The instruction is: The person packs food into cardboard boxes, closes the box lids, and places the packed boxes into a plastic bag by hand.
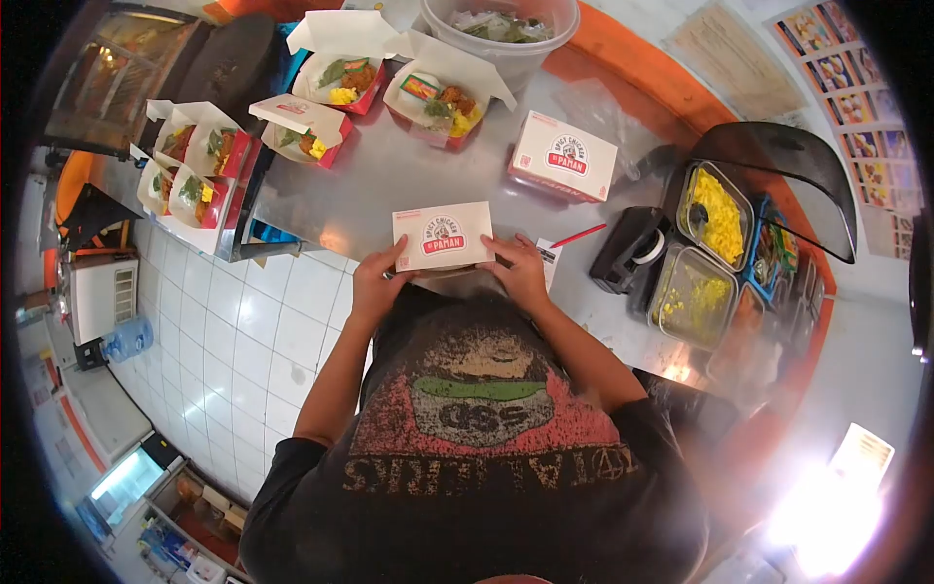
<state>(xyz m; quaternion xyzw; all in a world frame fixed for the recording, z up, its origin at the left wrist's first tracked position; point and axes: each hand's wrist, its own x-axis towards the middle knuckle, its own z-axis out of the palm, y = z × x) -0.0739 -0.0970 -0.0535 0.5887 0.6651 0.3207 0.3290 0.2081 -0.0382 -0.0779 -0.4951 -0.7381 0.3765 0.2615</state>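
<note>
A closed white meal box (416, 251) with a "Spicy Chicken Paman" print is held level at the steel counter's near edge. My left hand (381, 276) grips its left side, with the thumb near the top edge. On the opposite side, my right hand (520, 272) holds the box's right end. A red pen (579, 236) and a printed paper slip (547, 265) lie just right of my right hand. Further back stands another closed box (564, 161) with the same print. The undersides of both hands' fingers are partly hidden.
Open boxes with chicken, greens and yellow shreds (443, 102) stand at the back, several more (195, 165) at left. A tub of greens (501, 34) is behind. At right are a black tape dispenser (623, 255), a tray of yellow shreds (720, 219) and a lower-filled tray (693, 300).
</note>
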